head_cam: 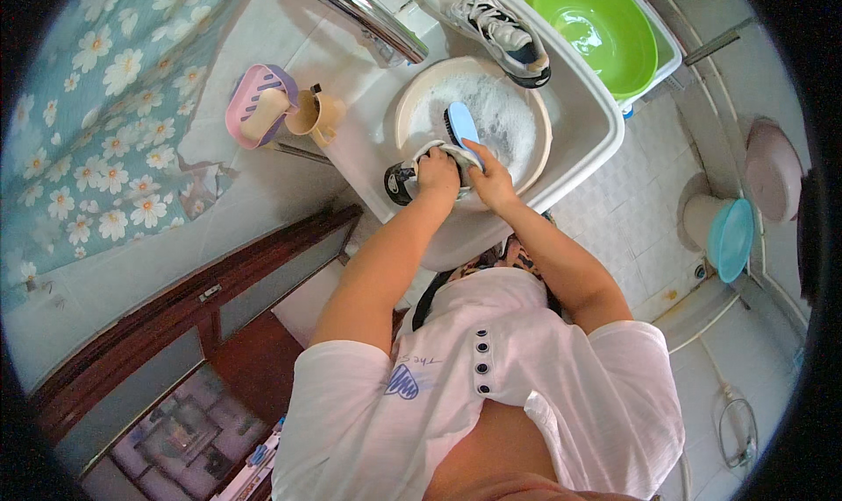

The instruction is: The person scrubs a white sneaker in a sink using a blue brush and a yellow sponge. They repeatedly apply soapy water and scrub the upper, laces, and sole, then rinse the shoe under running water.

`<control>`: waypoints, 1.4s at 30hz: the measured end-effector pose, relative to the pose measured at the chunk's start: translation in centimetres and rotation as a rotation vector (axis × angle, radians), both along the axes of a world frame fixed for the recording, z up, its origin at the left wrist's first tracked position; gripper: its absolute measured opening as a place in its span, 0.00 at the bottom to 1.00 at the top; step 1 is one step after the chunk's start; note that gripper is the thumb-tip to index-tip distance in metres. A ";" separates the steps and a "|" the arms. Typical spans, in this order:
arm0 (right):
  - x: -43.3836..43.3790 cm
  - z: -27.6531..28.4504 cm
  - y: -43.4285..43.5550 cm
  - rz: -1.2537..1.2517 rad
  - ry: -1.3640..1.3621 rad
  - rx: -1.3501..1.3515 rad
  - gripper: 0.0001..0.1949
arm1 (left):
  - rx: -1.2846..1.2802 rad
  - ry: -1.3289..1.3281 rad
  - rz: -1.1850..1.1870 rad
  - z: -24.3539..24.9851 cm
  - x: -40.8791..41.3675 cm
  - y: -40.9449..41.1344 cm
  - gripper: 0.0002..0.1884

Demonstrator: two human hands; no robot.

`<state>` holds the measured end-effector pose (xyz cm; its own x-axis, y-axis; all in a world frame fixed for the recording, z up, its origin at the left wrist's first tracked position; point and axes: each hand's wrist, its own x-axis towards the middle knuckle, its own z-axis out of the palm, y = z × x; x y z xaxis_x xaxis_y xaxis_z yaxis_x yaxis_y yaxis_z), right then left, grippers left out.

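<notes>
My left hand (439, 173) is pushed into the opening of a black and white sneaker (402, 177) and grips it over the near-left side of a cream basin (541, 152). A blue-backed scrub brush (463, 121) with dark bristles is in my right hand (488, 175), beside the shoe, its head above the suds. Soapy water (510, 110) with white foam fills the basin, which sits in a white sink (608, 143). The second sneaker (496, 31), with white laces, lies at the sink's far side, its heel by the basin rim.
A chrome faucet (375, 11) reaches over the sink from the far left. On the left ledge are a pink soap dish (234, 110) with a soap bar (264, 114) and a tan cup (304, 116). A green basin (608, 34) stands beyond the sink, at the upper right.
</notes>
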<state>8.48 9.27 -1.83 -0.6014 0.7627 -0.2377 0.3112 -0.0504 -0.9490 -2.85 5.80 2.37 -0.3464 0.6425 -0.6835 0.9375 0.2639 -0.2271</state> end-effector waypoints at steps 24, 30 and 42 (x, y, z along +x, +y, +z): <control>-2.7 0.8 1.0 0.018 -0.262 -0.144 0.26 | 0.574 -0.289 0.208 2.2 -4.4 -0.3 0.10; -4.0 -0.7 0.6 -0.055 -0.211 -0.178 0.24 | 0.483 -0.223 0.198 5.1 -4.9 0.8 0.10; -6.2 -0.9 1.5 -0.137 -0.173 -0.268 0.16 | 0.400 -0.090 0.164 7.8 -7.1 2.6 0.12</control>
<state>2.24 10.74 -2.71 -0.4310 0.7301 -0.5302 0.4392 -0.3435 -0.8301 -9.96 8.38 10.18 -0.4167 0.8039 -0.4244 0.8870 0.4618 0.0038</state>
